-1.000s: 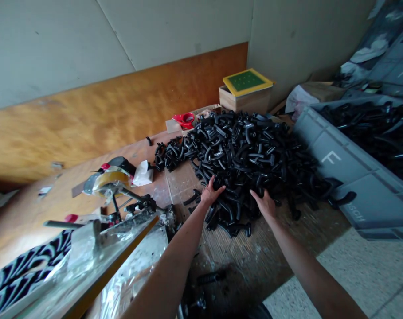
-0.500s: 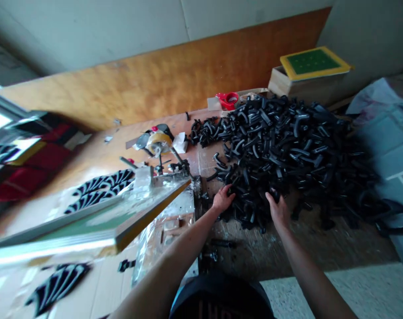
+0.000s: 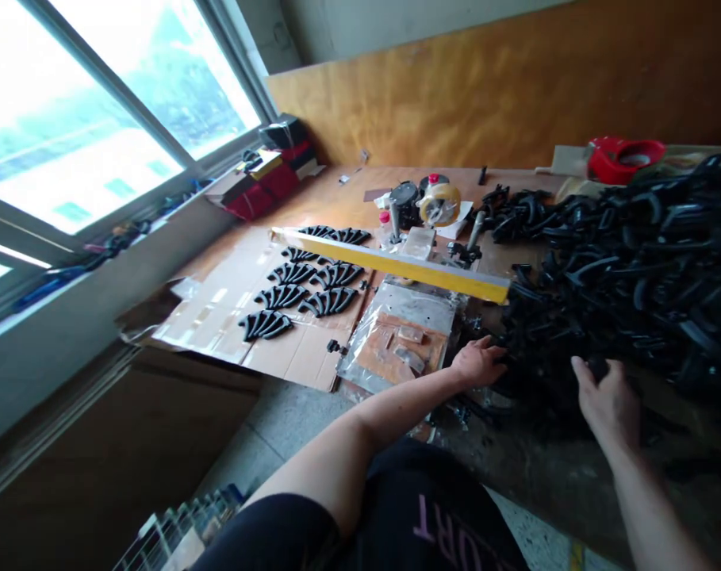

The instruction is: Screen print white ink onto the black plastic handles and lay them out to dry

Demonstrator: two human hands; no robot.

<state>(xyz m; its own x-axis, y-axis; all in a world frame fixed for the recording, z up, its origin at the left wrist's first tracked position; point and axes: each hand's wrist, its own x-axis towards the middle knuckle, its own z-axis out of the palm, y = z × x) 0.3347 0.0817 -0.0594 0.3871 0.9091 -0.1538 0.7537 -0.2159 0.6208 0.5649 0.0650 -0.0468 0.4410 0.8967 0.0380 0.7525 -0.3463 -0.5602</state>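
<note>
A large heap of black curved plastic parts [image 3: 639,270] fills the right side of the bench. My left hand [image 3: 477,362] rests open at the heap's near left edge, its fingers spread against the parts. My right hand [image 3: 604,400] sits at the heap's near edge, fingers curled around a black part [image 3: 598,366], which is mostly hidden by them. Several neat rows of similar black parts [image 3: 301,293] lie on flattened cardboard [image 3: 217,309] to the left.
A yellow-edged flat frame [image 3: 396,266] lies between the rows and the heap. Nearby are a tape dispenser [image 3: 439,205], a plastic-wrapped sheet [image 3: 399,337] and red-handled scissors [image 3: 625,159]. A window [image 3: 98,103] runs along the left, above a sill.
The view has swung left, bringing the window and cardboard rows into sight. My right hand has closed around a black part, and both hands stay at the heap's near edge.
</note>
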